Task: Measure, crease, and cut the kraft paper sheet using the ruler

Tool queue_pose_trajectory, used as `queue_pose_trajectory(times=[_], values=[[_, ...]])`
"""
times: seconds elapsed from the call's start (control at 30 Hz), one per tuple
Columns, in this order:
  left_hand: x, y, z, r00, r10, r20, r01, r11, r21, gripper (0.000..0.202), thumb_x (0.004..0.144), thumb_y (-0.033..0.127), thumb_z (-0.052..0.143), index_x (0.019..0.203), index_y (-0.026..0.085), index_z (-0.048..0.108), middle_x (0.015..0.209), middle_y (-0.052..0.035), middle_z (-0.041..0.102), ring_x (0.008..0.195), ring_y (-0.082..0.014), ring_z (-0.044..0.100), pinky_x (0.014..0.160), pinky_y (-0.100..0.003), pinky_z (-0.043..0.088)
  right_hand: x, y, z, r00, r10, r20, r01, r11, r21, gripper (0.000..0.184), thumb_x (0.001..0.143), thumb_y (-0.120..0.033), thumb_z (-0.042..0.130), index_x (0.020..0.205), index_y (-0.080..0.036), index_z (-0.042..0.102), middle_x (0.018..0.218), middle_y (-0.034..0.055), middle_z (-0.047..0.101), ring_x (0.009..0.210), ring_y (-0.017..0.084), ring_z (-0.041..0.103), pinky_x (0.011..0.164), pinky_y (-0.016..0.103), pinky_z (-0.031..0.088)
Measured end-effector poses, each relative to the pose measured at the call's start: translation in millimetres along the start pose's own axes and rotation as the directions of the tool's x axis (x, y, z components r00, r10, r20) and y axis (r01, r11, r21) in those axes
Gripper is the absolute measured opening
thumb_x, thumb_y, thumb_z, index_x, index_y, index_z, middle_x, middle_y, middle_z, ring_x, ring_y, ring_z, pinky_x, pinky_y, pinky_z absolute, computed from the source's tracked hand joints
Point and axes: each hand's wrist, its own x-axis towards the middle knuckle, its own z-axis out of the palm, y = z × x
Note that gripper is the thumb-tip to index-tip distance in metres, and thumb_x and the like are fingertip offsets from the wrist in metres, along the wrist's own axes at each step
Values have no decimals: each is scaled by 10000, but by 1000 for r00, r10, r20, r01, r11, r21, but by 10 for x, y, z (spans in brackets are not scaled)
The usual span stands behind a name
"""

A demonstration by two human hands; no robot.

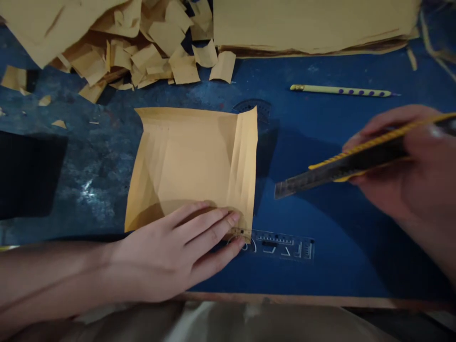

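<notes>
A square sheet of tan paper [188, 161] with creased, turned-up edges lies on the blue work surface [320, 266]. My left hand [171, 251] rests flat on its near right corner, fingers stretched out, fingertips touching a clear plastic ruler [281, 244] that runs along the sheet's near edge. My right hand [402, 166] is closed around a yellow and black utility knife [342, 164]. Its extended blade points left and hovers over the blue surface, right of the sheet and apart from it.
A heap of tan paper scraps [142, 52] lies at the back left, and a stack of large tan sheets [313, 23] at the back right. A yellow dotted pencil [342, 90] lies beyond the knife. A dark object [28, 175] sits at the left edge.
</notes>
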Motion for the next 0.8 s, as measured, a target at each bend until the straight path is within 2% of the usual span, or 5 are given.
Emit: queue_pose_trajectory(times=[0.1,0.37,0.57,0.7,0.8], values=[[1,20,-8,1000,4,2,-4,1000,-5,453,1000,149,440,1435,132,567,1440,-172,616,1353,-329,561,1148,-520,468,154,-13,30,985,165,-46,-154,970,187,284,773,-470,824,773,-248,645,613,-30,504,404,91,459,337,264,361],[2,53,-38,998,41,38,-41,999,-11,432,998,199,490,1412,115,580,1384,-169,643,1343,-370,557,1139,-578,459,231,40,65,980,177,-92,-162,975,153,350,748,-386,863,862,-242,565,569,-83,534,370,92,475,325,227,329],[5,37,-15,998,52,-19,-53,996,-76,409,976,118,525,1376,160,598,1341,-108,675,1328,-301,573,1193,-554,414,183,-79,117,977,211,7,-201,939,-280,402,884,-244,760,1242,-186,587,490,-82,580,328,80,454,414,248,284],[-14,6,39,997,40,-73,-47,993,-106,423,985,64,468,1383,156,580,1383,-125,649,1307,-234,597,1224,-506,390,173,-72,127,990,130,55,-95,901,-423,363,926,-387,718,1191,-153,632,497,-50,583,365,86,451,449,282,296],[-11,-10,54,997,39,-63,-45,993,-107,457,978,74,455,1415,164,552,1442,-128,610,1322,-237,585,1212,-494,403,214,-7,92,1000,4,-18,-13,842,-539,438,870,-420,777,1201,-174,630,563,-39,624,462,138,530,514,303,367]])
